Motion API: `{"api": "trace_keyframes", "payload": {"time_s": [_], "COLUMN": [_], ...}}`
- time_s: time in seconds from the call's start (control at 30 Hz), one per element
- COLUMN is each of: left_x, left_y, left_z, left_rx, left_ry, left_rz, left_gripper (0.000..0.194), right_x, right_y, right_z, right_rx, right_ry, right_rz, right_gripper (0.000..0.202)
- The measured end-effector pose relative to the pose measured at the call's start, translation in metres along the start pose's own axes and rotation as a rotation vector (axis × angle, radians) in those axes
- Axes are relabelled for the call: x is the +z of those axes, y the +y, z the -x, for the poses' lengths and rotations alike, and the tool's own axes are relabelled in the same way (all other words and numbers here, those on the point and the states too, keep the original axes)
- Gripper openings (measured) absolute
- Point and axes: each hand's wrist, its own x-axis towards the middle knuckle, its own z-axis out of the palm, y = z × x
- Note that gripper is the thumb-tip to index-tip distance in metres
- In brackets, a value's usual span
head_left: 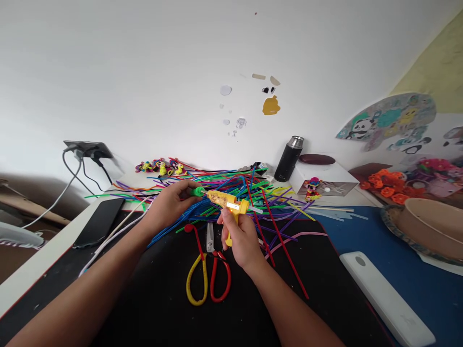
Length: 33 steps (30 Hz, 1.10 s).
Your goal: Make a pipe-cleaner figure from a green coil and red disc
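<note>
My right hand (241, 236) is wrapped round the handle of a yellow hot glue gun (224, 200), its nozzle pointing left. A clear glue stick (256, 209) sticks out of the gun's back. In my left hand (176, 201), the fingers pinch a small green fuzzy piece (197, 192), and the nozzle tip is at or very near it. Below my hands, scissors (210, 270) with one yellow and one red handle lie on the black mat (159, 299). Beside their blades is a red pipe cleaner with a coiled end (190, 228).
Many coloured pipe cleaners (231, 185) are heaped along the wall. A black thermos (289, 159) stands by a white box (321, 176) with a small figure (312, 188) before it. A phone (99, 222) lies left, a white device (385, 296) right. Small fuzzy figures (161, 167) sit at the back.
</note>
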Motion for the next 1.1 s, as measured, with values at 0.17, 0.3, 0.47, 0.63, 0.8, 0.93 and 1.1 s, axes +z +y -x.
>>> {"api": "trace_keyframes", "payload": {"time_s": [0.17, 0.3, 0.47, 0.63, 0.8, 0.93, 1.1], "left_x": [-0.0020, -0.0027, -0.0018, -0.0007, -0.0009, -0.0016, -0.0024], "left_y": [-0.0001, 0.0027, 0.0005, -0.0023, 0.0018, 0.0054, 0.0062], "left_z": [-0.0003, -0.0003, -0.0002, 0.0008, 0.0017, 0.0024, 0.0029], "left_rx": [0.006, 0.030, 0.075, 0.108, 0.099, 0.099, 0.103], "left_ry": [-0.020, -0.029, -0.008, 0.003, -0.011, -0.010, -0.018], "left_rz": [0.009, -0.014, -0.062, -0.080, -0.082, -0.092, -0.086], "left_gripper": [0.043, 0.043, 0.040, 0.036, 0.034, 0.034, 0.033], "right_x": [0.0021, 0.0009, 0.0002, 0.0019, 0.0019, 0.0009, 0.0008], "right_y": [0.0013, 0.0017, 0.0024, 0.0036, 0.0062, 0.0060, 0.0037], "right_z": [0.0027, 0.0017, 0.0014, 0.0038, 0.0035, 0.0031, 0.0039], "right_rx": [0.001, -0.004, 0.010, 0.023, 0.016, -0.001, 0.005], "right_ry": [0.001, 0.034, 0.042, 0.044, 0.031, 0.036, 0.053], "right_rz": [0.033, 0.043, 0.053, 0.051, 0.065, 0.084, 0.086], "right_gripper": [0.070, 0.071, 0.072, 0.071, 0.071, 0.071, 0.072]}}
